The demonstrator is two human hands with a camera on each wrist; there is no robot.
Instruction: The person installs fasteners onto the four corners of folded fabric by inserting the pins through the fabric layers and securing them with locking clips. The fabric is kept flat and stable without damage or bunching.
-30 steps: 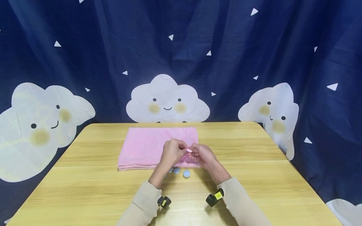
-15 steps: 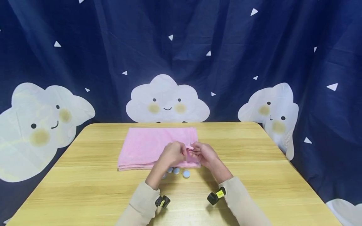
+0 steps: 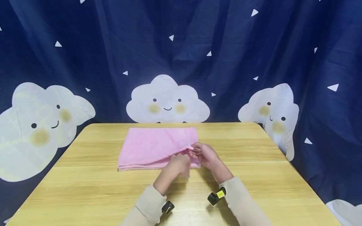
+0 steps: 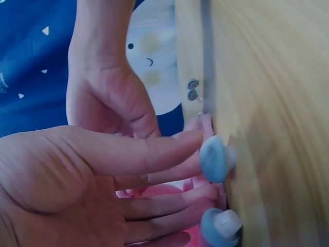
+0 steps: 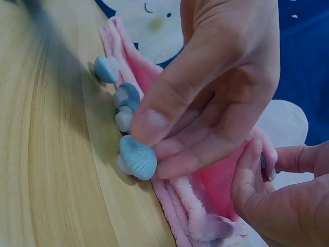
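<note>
Fingers (image 5: pixel 248 170) of the right hand (image 3: pixel 207 155) pinch the raised edge of the pink plush blanket (image 3: pixel 154 144), folded on the worktop (image 3: pixel 254 185), while the left hand (image 3: pixel 180 165) holds its fingers loosely parted at a blue mushroom-shaped fastener (image 5: pixel 139 157), no firm grip evident. The blanket looks soft, light and floppy, best held by its hem; the fastener, probably light and firm, by its rounded cap.

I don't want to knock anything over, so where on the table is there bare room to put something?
The table is bare from the pink cloth to the left edge, and from the right hand to the right edge. It's crowded along the cloth's near edge: blue knobs and the left hand are there.
</note>
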